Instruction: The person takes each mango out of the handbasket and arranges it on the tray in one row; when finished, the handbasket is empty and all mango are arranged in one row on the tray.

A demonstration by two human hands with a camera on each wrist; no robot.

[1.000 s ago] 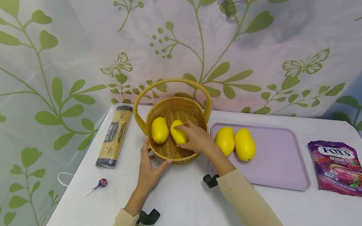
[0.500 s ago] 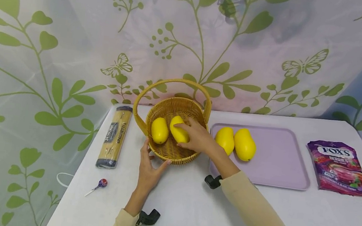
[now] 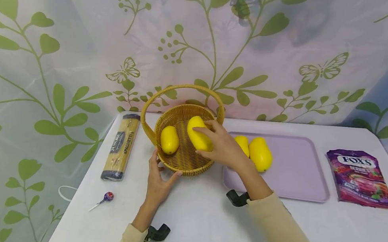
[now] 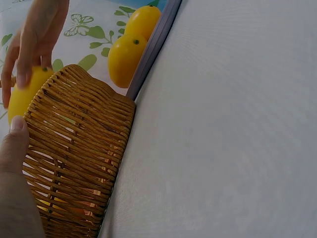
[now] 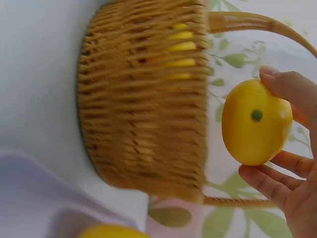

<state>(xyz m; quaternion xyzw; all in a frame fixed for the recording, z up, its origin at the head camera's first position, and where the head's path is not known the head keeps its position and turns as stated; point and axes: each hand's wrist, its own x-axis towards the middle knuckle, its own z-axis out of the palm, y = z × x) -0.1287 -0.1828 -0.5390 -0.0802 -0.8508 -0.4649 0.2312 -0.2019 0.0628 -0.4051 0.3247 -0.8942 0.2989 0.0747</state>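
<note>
My right hand (image 3: 225, 146) grips a yellow mango (image 3: 197, 133) between thumb and fingers. In the right wrist view this mango (image 5: 255, 124) hangs above the rim of the wicker basket (image 5: 143, 99), apart from it. A second mango (image 3: 169, 140) lies inside the basket (image 3: 183, 163) on the left. My left hand (image 3: 159, 185) holds the basket's front left side, with thumb and fingers spread along it. In the left wrist view the thumb (image 4: 15, 144) touches the rim.
A lilac tray (image 3: 296, 168) stands right of the basket, bearing two mangoes (image 3: 260, 154). Further right lies a purple candy bag (image 3: 361, 178). A spaghetti pack (image 3: 120, 146) and a lollipop (image 3: 108, 196) lie to the left. A patterned curtain (image 3: 203, 42) hangs behind the table.
My right hand has lifted the mango from the basket's bottom and shifted it slightly right. The left hand stays on the basket.
</note>
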